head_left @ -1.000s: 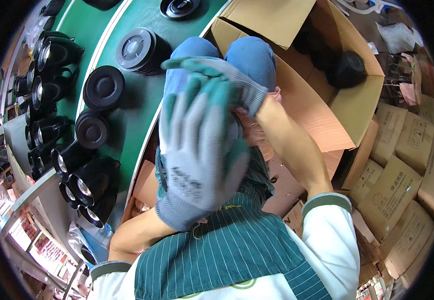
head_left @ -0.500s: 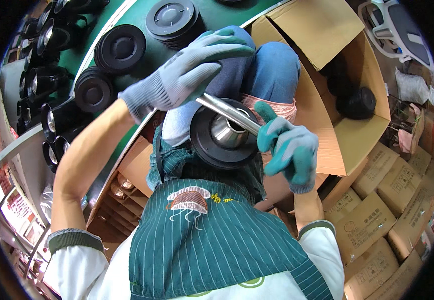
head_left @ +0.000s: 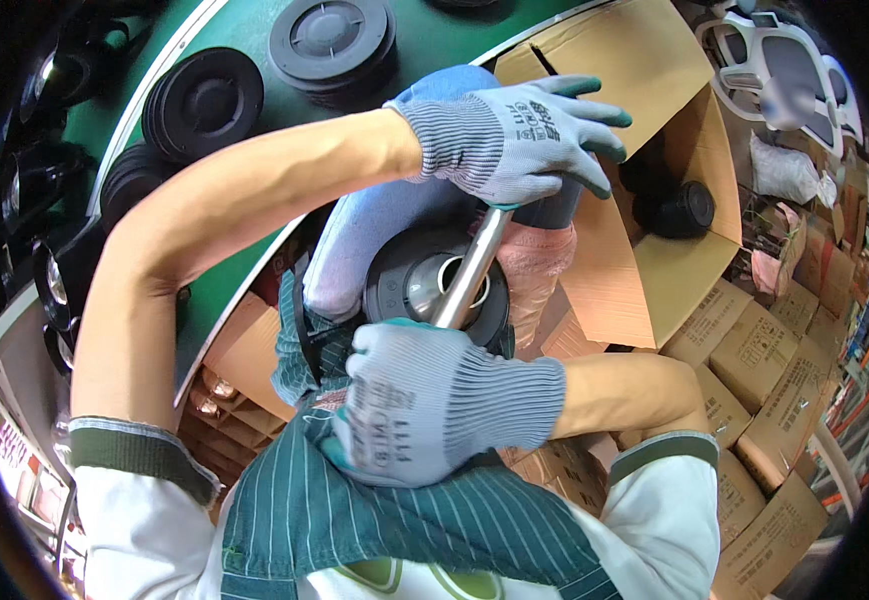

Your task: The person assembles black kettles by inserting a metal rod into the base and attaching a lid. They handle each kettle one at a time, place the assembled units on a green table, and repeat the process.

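Note:
My left hand (head_left: 519, 140), in a grey glove with green fingertips, is open with its fingers spread. Its palm is at the far end of a shiny metal bar (head_left: 476, 262), and I cannot see whether it presses on it. My right hand (head_left: 409, 400), gloved alike, is closed round the near end of that bar. The bar slants across the steel neck (head_left: 424, 287) of a round black part with a wide flat flange (head_left: 382, 283), held in my lap by my legs. My right hand hides the near side of the flange.
Stacks of black round discs (head_left: 329, 35) stand on the green table (head_left: 239, 25). Black vessels (head_left: 29, 190) line its far left. To the right is an open carton (head_left: 689, 270) with black parts inside. Closed cartons (head_left: 754, 350) and a grey-and-white chair (head_left: 779, 75) stand beyond.
The bar has swung to a steeper slant across the neck. My left hand has moved right, fingers now spread. My right hand has come down and left, closing on the bar's near end.

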The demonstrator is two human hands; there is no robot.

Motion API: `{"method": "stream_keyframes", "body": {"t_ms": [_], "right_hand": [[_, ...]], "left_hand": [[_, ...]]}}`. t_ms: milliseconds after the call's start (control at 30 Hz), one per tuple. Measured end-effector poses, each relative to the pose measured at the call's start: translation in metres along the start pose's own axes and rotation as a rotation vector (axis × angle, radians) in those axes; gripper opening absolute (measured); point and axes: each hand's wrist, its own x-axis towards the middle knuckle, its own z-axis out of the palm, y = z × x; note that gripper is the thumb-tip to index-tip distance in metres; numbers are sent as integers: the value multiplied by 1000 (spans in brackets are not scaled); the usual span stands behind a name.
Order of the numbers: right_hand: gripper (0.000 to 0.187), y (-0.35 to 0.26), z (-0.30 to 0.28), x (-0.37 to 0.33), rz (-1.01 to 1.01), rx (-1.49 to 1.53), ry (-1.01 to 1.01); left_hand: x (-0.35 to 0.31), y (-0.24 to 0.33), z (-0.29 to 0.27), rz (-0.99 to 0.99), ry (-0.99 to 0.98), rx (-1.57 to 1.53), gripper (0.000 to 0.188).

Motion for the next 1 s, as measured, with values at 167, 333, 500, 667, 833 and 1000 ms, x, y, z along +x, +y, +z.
{"method": "stream_keyframes", "body": {"t_ms": [167,333,500,667,833,1000], "right_hand": [[21,-2,-9,-7,-24,21,3],[50,-29,-37,-48,159,-235,312],[120,-26,17,-122,683,68,797],[104,-29,26,-110,911,-92,488],[90,-30,2,-98,758,-89,575],[93,-23,-44,-92,719,141,1166]], "left_hand": [[-7,3,-6,-68,8,-31,56],[-20,57,-52,-376,-118,-121,47],[-94,0,-73,-777,466,213,60],[-121,-34,-180,-1239,851,-185,70],[-196,-145,-192,-1090,440,1019,56],[-160,-119,-207,-1454,-181,734,52]]}}
